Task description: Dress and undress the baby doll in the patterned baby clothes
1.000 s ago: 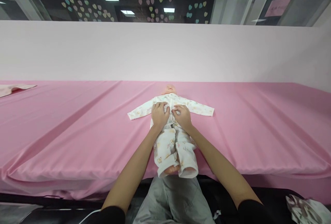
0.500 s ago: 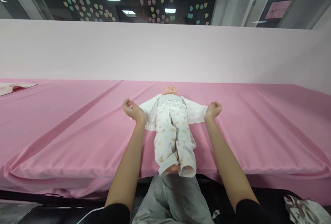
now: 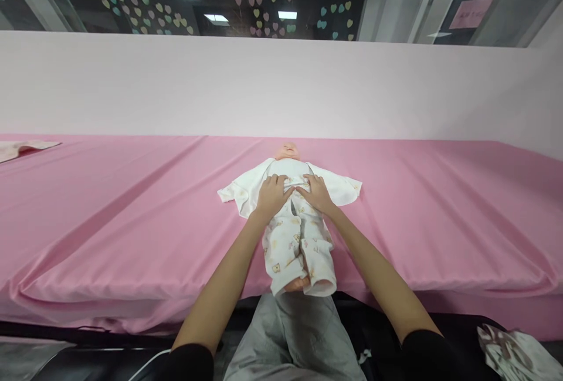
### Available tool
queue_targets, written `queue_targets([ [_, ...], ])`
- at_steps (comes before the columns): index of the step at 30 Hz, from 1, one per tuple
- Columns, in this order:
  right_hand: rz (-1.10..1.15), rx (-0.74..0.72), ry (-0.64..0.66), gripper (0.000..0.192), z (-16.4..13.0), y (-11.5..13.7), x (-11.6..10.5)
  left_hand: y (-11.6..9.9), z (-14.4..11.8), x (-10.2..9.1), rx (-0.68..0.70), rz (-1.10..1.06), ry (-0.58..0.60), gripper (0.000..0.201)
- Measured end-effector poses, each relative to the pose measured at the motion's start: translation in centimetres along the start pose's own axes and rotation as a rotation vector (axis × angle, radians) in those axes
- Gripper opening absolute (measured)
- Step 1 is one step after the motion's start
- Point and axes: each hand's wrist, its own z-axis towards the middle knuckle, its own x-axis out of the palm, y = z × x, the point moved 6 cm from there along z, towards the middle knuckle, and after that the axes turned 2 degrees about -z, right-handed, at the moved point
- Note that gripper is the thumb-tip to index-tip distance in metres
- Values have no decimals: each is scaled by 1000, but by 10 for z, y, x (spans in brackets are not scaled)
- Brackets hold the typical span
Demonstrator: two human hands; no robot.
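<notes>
1. A long counter (image 3: pixel 132 217) is seen, draped in a pink cloth that is creased in long diagonal folds and hangs over the near edge.
2. Behind the counter a pale pink partition (image 3: pixel 281 85) is set, and above it dark glass is seen, dotted with pastel heart stickers (image 3: pixel 264 14) and reflecting ceiling lights.
3. At the far left of the counter a pale folded cloth (image 3: pixel 24 148) is laid, well apart from everything else.
4. At the lower right corner a crumpled light fabric (image 3: pixel 514 354) is glimpsed below the counter edge.
5. A baby doll (image 3: pixel 288 151) is laid on its back near the middle of the counter, head toward the partition, feet reaching the near edge just above the person's grey-clad lap.
6. The left hand (image 3: pixel 271 194) is placed on the doll's chest, fingers loosely together and bent down onto the fabric; whether cloth is pinched cannot be told.
7. The right hand (image 3: pixel 317 193) is set just beside it on the chest, fingers likewise laid flat and close together, the fingertips of both hands nearly meeting at the middle.
8. The doll is dressed in a white printed romper (image 3: pixel 299 240) patterned with small bears and coloured shapes.
9. An opened white jacket (image 3: pixel 341 189) is spread under the torso, its sides lying flat to the left and right of the hands.
</notes>
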Motion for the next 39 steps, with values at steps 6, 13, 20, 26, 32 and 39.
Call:
queue_targets([
  [6, -232, -43, 64, 17, -18, 19, -13, -22, -28, -4, 196, 57, 155, 51],
  [13, -207, -343, 60, 15, -73, 46, -30, -22, -47, -7, 156, 26, 282, 41],
  [20, -228, -177, 92, 15, -89, 36, -33, -28, -69, -17, 38, -138, 307, 33],
  [26, -39, -153, 162, 29, -96, 37, -35, -40, -86, -29, -67, -283, 343, 39],
  [32, 422, -72, 562, 86, -117, 28, -50, -40, -124, -36, -46, -646, 469, 102],
  [39, 367, -2, 899, 135, -140, 32, -54, -43, -138, -35, -48, -601, 609, 131],
])
